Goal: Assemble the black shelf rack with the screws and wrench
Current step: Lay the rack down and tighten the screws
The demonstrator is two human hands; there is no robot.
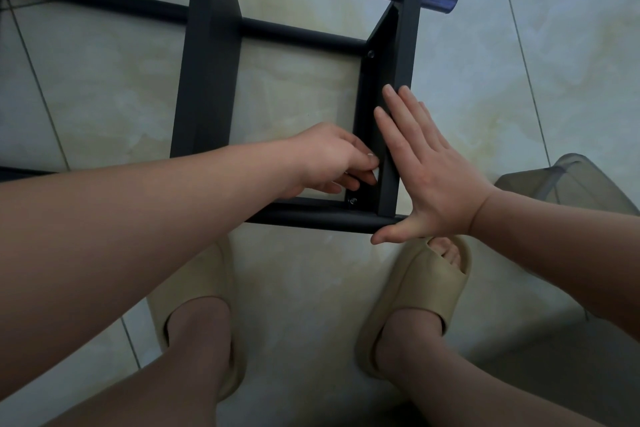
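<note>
**Two hands on one corner, here's what might bite**

Head view: the black shelf rack (pixel 207 80) lies flat on the tiled floor (pixel 104 87), filling the upper middle of the frame. My right hand (pixel 429 177) is spread flat, fingers straight, pressing the outer face of the right-hand panel (pixel 377 87). That grip is wide and holds nothing. My left hand (pixel 325 159) reaches inside the frame with its fingers curled tight against the panel's inner face, just above the screw (pixel 352 200) in the lower corner. I honestly can't tell if that grip has a screw or the wrench in it.

Risks, as I see it:
- The panel could slide off line if the flat palm eases up, and then the thread goes in crooked.
- A small part could drop and roll off across the tile.
- Knuckles could get pinched, since that inner corner is tight.

For room, the space inside the frame is open toward the left. A grey plastic bin (pixel 571 180) crowds the right edge, and my slippers (pixel 426 288) sit right below the near tube (pixel 311 217).
</note>
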